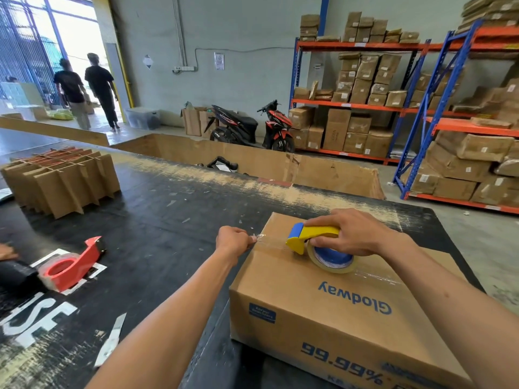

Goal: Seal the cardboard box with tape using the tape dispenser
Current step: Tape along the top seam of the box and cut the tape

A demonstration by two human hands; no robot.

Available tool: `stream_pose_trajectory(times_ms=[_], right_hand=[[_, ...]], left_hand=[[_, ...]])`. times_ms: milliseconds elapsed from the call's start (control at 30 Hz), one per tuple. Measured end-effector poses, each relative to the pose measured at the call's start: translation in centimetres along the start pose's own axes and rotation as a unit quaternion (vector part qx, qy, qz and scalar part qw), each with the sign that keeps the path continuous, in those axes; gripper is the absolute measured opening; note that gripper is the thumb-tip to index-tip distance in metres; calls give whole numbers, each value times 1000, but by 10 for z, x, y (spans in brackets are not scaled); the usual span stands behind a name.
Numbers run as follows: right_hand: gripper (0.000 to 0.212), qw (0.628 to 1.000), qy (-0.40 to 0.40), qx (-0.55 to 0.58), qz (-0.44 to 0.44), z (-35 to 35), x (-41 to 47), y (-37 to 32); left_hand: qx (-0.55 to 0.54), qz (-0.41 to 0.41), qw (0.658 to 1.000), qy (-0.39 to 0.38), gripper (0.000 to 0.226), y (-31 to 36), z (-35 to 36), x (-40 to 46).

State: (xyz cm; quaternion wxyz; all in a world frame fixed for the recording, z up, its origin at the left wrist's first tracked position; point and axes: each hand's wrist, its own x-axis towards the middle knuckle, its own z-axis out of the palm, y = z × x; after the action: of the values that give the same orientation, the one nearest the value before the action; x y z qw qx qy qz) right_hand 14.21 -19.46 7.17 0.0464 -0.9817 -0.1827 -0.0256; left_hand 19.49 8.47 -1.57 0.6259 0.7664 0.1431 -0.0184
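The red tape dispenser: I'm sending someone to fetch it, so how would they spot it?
Start at the black worktable. The red tape dispenser lies on its left part, on white painted lettering. Unlike the yellow-and-blue dispenser on the cardboard box, no hand holds it.

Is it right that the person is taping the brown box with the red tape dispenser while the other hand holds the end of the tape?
Not quite. The head view shows the right hand holding a yellow and blue tape dispenser on the cardboard box. The red tape dispenser lies unused on the black table. The rest is right: the left hand pinches the tape end at the box edge.
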Motion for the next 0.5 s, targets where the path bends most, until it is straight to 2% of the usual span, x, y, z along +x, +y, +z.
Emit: stream_pose_trajectory(times_ms=[33, 67, 133, 167, 233, 300, 333, 400, 500], right_hand=[[62, 1000, -2, -4, -1, 0, 1, -1], [62, 1000, -3, -7, -1, 0, 1, -1], [61, 1000, -5, -11, -2, 0, 1, -2], [60, 1000, -5, -14, -3, 0, 1, -2], [60, 1000, -5, -18, -4, -1, 1, -3], [60, 1000, -5, -25, -5, -1, 2, -4], [61, 1000, -5, -29, -5, -1, 3, -5], [64, 999, -12, -37, -5, -2, 4, -7], [68, 999, -20, -40, -7, -2, 4, -7]], left_hand=[[23, 2, 1000, -4, 25, 1, 0, -2], [81, 10, 997, -5, 48, 3, -2, -4], [257, 69, 964, 23, 78, 6, -10, -13], [324, 132, 936, 49, 80, 6, -13, -17], [352, 267, 896, 48, 73, 5, -14, -28], [353, 344, 869, -45, 70, 2, -10, -37], [365, 345, 859, -96, 70, 0, -5, -42], [396, 292, 852, -178, 71, -3, 2, -46], [429, 234, 841, -234, 69, -4, 5, -43]])
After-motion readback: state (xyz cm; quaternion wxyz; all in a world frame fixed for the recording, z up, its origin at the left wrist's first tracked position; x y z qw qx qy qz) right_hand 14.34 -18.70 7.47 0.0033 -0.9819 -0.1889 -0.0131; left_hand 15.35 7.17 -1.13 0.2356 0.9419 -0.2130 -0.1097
